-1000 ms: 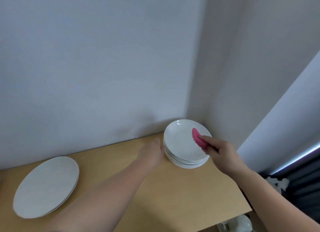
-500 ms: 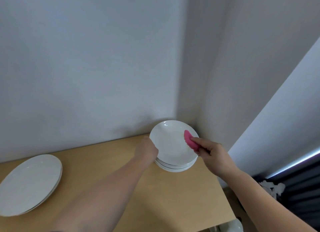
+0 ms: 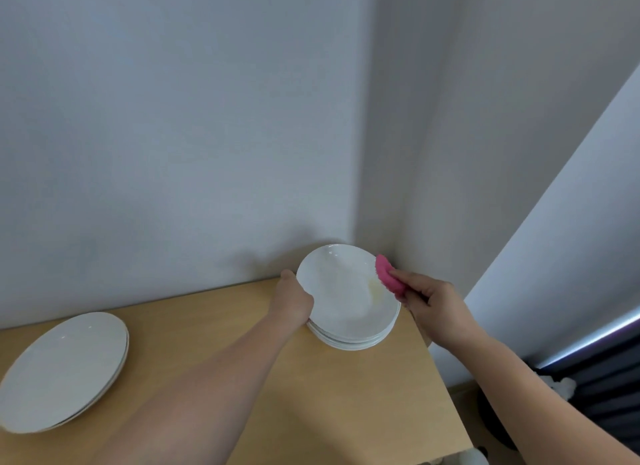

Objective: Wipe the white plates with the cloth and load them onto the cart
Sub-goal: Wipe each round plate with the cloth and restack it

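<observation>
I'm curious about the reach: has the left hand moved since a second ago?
Yes. The left hand has moved right along the table and now grips the top plate of the stack by its rim.

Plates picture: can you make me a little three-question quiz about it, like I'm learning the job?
1. True or false: the pink cloth is in the left hand.
2. Which stack is being touched: A) the stack in the corner or B) the stack at the left?
3. What do both stacks rest on?

Key
1. False; the right hand pinches it against the top plate.
2. A; the left hand grips its top plate's rim.
3. The wooden table.
</observation>
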`<state>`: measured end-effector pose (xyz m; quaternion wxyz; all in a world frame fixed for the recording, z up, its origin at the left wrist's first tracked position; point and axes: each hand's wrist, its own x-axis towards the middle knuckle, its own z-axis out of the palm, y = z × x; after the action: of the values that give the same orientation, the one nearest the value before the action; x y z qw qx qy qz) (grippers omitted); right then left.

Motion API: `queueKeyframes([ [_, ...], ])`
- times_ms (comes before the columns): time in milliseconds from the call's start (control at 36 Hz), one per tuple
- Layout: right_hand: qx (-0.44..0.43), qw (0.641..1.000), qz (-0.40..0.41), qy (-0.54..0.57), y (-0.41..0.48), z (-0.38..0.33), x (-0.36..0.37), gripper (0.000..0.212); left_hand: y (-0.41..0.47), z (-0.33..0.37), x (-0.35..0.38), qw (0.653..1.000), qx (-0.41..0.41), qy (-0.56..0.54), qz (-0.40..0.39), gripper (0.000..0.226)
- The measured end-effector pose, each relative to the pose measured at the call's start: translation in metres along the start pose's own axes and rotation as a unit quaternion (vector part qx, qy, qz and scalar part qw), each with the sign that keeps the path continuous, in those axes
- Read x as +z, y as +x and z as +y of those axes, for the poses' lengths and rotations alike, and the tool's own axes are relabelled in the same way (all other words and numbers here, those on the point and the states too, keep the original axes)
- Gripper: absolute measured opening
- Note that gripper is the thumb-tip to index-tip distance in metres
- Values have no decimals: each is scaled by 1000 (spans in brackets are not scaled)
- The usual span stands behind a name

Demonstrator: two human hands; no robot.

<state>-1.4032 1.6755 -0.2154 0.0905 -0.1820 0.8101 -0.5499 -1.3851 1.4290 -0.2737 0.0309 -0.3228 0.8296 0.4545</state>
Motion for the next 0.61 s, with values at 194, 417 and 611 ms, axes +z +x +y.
queueKeyframes([
  [194, -39, 998, -13, 43, 10, -23, 10, 57, -8, -15, -32, 999, 26, -9, 30, 14],
  [417, -88, 995, -42, 13, 21, -52, 59, 61, -28, -58, -92, 997, 1, -34, 67, 16],
  [611, -104, 989, -103, -9, 17, -71, 118, 54, -52, -113, -138, 995, -43, 4, 84, 18],
])
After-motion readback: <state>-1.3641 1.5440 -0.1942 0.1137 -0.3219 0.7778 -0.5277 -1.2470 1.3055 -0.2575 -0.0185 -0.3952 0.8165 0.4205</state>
